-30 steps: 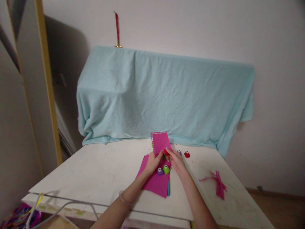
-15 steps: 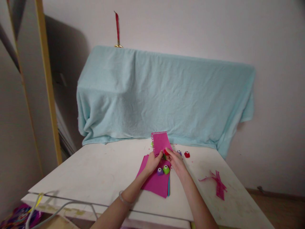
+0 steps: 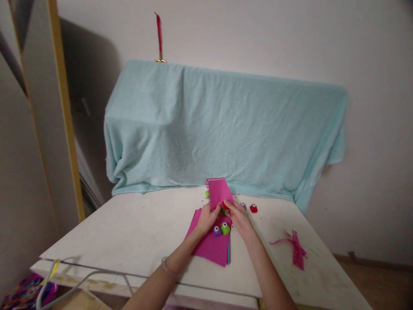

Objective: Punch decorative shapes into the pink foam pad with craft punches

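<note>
Pink card (image 3: 220, 192) slightly more tilted — purple punch (image 3: 217, 231) nearby, on pink sheets (image 3: 210, 249)

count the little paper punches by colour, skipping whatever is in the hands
Purple punches: 2
Green punches: 2 (one is partly hidden behind the held pink sheet)
Red punch: 1
Total: 5
</note>
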`<act>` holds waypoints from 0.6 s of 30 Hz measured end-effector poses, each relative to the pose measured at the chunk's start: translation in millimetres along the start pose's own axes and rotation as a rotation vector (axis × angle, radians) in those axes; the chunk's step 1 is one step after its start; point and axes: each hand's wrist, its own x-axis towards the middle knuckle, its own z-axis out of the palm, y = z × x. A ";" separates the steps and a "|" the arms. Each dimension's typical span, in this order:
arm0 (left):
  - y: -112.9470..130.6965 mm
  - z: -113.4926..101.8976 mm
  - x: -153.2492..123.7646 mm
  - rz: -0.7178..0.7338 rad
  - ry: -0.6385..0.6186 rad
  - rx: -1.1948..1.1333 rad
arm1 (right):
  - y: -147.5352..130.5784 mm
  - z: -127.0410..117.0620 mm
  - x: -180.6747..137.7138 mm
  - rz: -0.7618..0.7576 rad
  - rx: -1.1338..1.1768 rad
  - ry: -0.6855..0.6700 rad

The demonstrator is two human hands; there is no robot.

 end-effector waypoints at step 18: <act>-1.3 0.1 0.8 0.040 0.007 0.002 | -0.2 -1.6 1.3 -0.005 -0.030 -0.021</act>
